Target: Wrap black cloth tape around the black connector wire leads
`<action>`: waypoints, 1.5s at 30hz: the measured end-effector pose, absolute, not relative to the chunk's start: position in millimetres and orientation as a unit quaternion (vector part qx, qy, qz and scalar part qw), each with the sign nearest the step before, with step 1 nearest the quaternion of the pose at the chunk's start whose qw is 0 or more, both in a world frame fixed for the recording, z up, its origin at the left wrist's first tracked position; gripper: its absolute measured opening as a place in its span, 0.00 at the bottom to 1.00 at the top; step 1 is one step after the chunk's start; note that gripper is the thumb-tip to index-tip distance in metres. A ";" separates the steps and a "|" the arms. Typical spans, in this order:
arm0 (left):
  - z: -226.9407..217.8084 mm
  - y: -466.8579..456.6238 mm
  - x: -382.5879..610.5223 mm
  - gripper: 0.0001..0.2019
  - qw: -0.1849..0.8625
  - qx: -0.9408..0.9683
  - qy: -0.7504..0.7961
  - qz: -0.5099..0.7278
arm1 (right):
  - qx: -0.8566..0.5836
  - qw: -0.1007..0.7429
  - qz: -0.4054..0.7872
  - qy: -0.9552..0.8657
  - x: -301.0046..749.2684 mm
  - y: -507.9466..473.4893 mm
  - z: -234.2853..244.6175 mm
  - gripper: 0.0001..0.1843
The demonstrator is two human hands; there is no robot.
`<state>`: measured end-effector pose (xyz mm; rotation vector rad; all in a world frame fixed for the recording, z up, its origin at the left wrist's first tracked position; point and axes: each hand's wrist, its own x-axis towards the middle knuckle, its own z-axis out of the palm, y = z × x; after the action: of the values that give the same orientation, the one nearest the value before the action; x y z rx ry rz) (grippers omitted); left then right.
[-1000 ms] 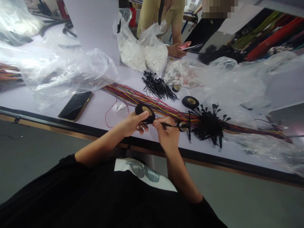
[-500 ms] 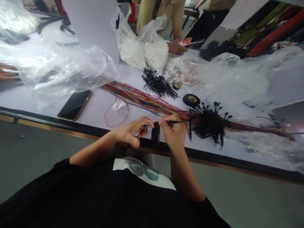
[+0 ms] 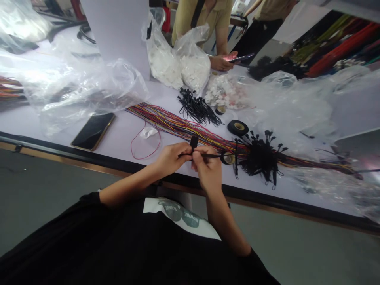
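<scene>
My left hand (image 3: 173,159) pinches one end of a thin black cable, its fingertips almost touching those of my right hand (image 3: 208,168). My right hand is closed on the same black cable (image 3: 219,155), which runs out past its knuckles toward the right. Between the two hands a short strip of black tape (image 3: 194,142) stands up from the cable; how it sits under the fingers is hidden. Just right of my right hand lies a tape roll (image 3: 228,158) with a pale core. Behind the hands stretches a bundle of coloured wires (image 3: 169,123).
A pile of black cable pieces (image 3: 261,154) lies at right, near a black tape roll (image 3: 238,128). More black leads (image 3: 200,107) lie behind the wires. A phone (image 3: 93,132) rests at left. Plastic bags (image 3: 194,65) stand at the back, where a person's hands (image 3: 224,61) hold a phone.
The tape strip hung down between my hands and now points up. My left hand's fingers have closed in, and my right hand has shifted left, uncovering the pale-cored roll.
</scene>
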<state>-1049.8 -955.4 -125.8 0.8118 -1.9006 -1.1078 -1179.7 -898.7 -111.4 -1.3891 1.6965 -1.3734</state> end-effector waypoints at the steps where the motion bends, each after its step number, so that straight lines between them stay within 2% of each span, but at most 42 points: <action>1: -127.1 -954.0 -1050.0 0.05 0.395 0.321 -0.745 -0.431 | -0.523 0.306 -0.502 0.617 -1179.5 -899.3 -112.0 0.11; 3: -128.9 -951.0 -1050.1 0.06 0.406 0.330 -0.716 -0.462 | -0.540 0.304 -0.489 0.614 -1180.5 -900.6 -111.7 0.10; 7: -127.6 -954.1 -1045.8 0.14 0.400 0.319 -0.544 -0.665 | -0.561 0.187 -0.480 0.648 -1185.7 -902.5 -107.6 0.10; 10: -125.4 -966.2 -1039.4 0.24 0.289 0.263 -0.449 -0.804 | -0.584 0.178 -0.466 0.641 -1187.6 -902.4 -103.0 0.11; 12: -126.8 -973.1 -1037.3 0.27 0.221 0.220 -0.430 -0.847 | -0.604 0.192 -0.454 0.626 -1187.9 -902.1 -100.1 0.10; 14: -131.0 -974.9 -1038.4 0.25 0.231 0.205 -0.424 -0.852 | -0.609 0.209 -0.448 0.620 -1188.8 -902.4 -98.5 0.10; 19: -139.4 -958.5 -1038.8 0.24 0.362 0.219 -0.494 -0.759 | -0.525 0.247 -0.486 0.654 -1195.1 -907.4 -103.2 0.12; 21: -137.3 -951.8 -1032.1 0.29 0.371 0.217 -0.581 -0.692 | -0.487 0.262 -0.497 0.669 -1197.0 -909.0 -105.3 0.13; 24: -131.7 -949.2 -1021.6 0.41 0.321 0.166 -0.715 -0.598 | -0.492 0.250 -0.484 0.680 -1198.0 -907.9 -104.0 0.12; 25: -130.4 -949.9 -1020.0 0.41 0.301 0.147 -0.743 -0.579 | -0.507 0.237 -0.476 0.678 -1198.0 -906.9 -102.5 0.11; 27: -129.0 -951.7 -1021.6 0.29 0.283 0.155 -0.766 -0.556 | -0.546 0.215 -0.467 0.662 -1197.4 -904.6 -98.7 0.10; 29: -128.7 -952.6 -1028.1 0.17 0.307 0.215 -0.757 -0.536 | -0.582 0.201 -0.469 0.633 -1196.2 -902.6 -95.4 0.10; 32: -127.0 -952.2 -1040.0 0.08 0.350 0.280 -0.743 -0.497 | -0.599 0.177 -0.490 0.608 -1192.9 -900.0 -94.0 0.11; 36: -124.1 -951.7 -1047.6 0.04 0.376 0.314 -0.752 -0.441 | -0.562 0.169 -0.497 0.639 -1186.5 -896.4 -99.3 0.11; 41: -127.6 -949.1 -1047.5 0.05 0.411 0.319 -0.761 -0.388 | -0.566 0.259 -0.467 0.628 -1182.9 -894.8 -104.3 0.09; 45: -135.2 -944.6 -1045.3 0.03 0.442 0.330 -0.760 -0.344 | -0.554 0.203 -0.478 0.651 -1183.9 -895.7 -102.5 0.11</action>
<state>-1045.3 -944.6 -135.2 0.8184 -1.8864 -0.8544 -1183.9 -895.7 -102.5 -1.5457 1.8173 -1.3327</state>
